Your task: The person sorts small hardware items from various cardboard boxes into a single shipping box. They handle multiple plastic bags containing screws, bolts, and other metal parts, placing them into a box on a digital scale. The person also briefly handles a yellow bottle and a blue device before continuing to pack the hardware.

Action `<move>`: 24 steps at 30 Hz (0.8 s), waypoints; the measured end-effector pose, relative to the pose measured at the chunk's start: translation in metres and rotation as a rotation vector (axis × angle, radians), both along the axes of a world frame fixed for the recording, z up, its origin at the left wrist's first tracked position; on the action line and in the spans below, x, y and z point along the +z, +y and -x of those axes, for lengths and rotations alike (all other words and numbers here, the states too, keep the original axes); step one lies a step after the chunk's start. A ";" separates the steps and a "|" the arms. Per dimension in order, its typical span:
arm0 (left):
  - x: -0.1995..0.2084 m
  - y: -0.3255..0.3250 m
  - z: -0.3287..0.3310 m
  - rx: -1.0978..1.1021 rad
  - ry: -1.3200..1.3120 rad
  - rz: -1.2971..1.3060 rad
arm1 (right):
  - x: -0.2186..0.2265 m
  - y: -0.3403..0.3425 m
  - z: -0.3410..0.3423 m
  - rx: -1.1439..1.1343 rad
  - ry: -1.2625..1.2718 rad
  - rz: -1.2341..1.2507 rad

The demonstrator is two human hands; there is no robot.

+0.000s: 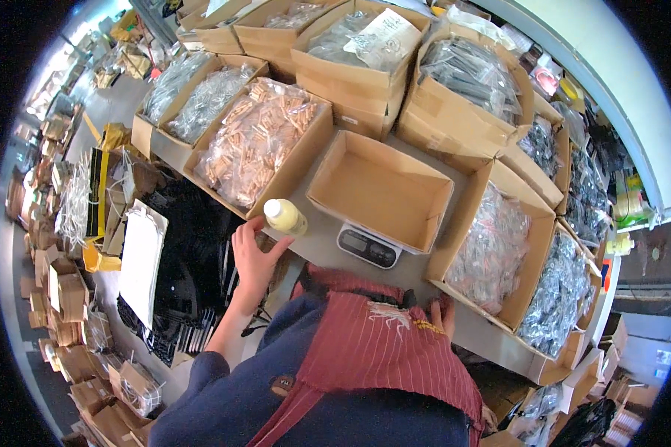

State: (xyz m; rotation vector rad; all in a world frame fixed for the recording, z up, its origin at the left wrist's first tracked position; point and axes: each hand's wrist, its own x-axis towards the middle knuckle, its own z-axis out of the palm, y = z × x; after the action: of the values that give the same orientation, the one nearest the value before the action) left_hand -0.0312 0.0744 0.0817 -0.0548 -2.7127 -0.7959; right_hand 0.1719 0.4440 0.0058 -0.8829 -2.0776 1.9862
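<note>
At the front edge of the table, my left hand (253,257) has its thumb and fingers spread beside a small bottle (291,221). The bottle has a white cap and pale yellow contents; whether my fingertips touch it I cannot tell. My right hand (444,316) is at the table edge by the near corner of a carton of bagged parts (492,253), its fingers stretched out and partly hidden. Between the hands, a shallow cardboard box (384,190) with a bare inside sits on a white digital scale (368,246).
A carton of bagged wooden pieces (257,138) stands behind the bottle. More cartons of clear and dark bagged parts (470,78) line the back and right. Black plastic (186,253) with a white paper stack (142,253) lies left. Stacked cartons (71,290) fill the far left.
</note>
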 end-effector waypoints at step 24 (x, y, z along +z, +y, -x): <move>0.119 0.084 0.019 -0.170 -0.725 -2.027 | -0.095 0.046 -0.028 0.103 -0.070 -0.263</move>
State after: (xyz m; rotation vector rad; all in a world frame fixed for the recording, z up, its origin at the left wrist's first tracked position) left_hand -0.0505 0.1583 0.2005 0.4993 -0.9545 -3.3988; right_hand 0.1996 0.4904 -0.0890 -0.8202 -2.3975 1.6932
